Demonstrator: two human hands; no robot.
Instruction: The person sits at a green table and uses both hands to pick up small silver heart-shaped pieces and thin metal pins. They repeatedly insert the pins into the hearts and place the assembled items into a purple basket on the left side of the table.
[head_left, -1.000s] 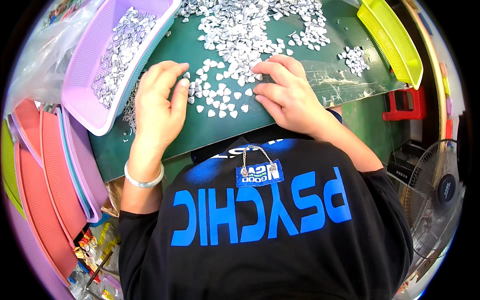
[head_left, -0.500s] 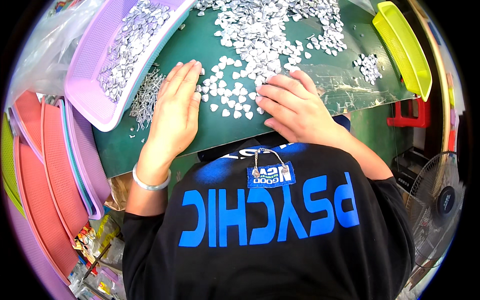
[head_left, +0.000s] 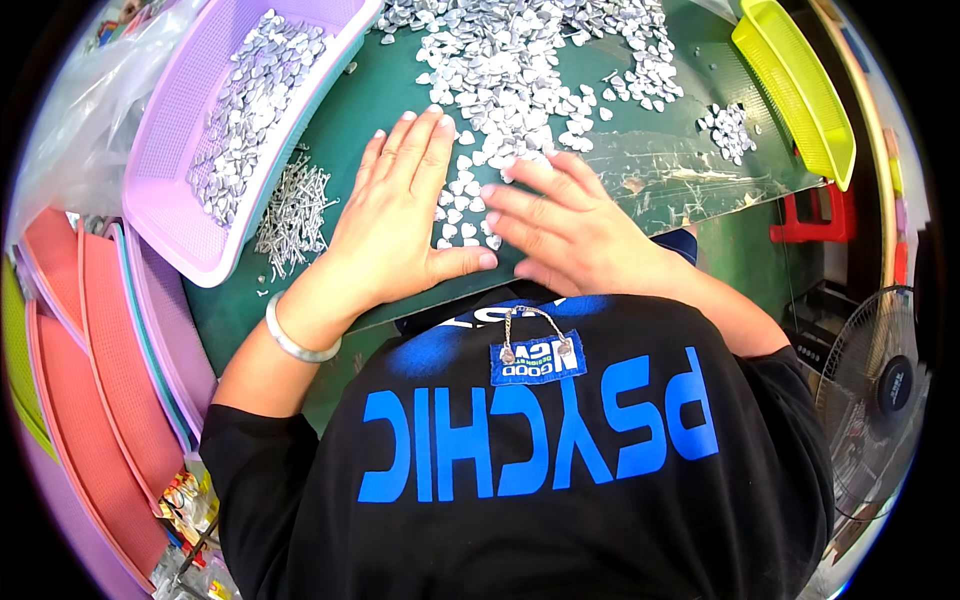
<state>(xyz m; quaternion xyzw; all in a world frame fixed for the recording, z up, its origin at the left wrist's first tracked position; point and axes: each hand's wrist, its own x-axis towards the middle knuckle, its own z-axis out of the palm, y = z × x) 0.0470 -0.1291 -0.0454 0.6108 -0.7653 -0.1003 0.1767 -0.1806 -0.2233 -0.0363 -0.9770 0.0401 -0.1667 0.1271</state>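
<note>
Small silver heart-shaped pieces (head_left: 465,188) lie on the green tabletop between my two hands. My left hand (head_left: 395,220) rests flat on the left of them, fingers stretched forward and thumb pointing right along their near side. On their right, my right hand (head_left: 565,220) has its fingers spread, with the fingertips touching or nearly touching the hearts. Some hearts are hidden under or behind the fingers. Neither hand grips anything. A dense heap of the same hearts (head_left: 500,75) spreads beyond my fingertips toward the far edge.
Left of my left hand lies a pile of small metal pins (head_left: 295,210). Behind it stands a purple basket (head_left: 165,165) partly filled with hearts. A small heart cluster (head_left: 729,132) and a yellow-green basket (head_left: 795,90) sit at right. Stacked baskets (head_left: 90,370) and a fan (head_left: 880,400) flank me.
My left hand has moved right and turned its thumb inward. The right hand has shifted slightly left. The loose hearts between them now lie in a narrower strip.
</note>
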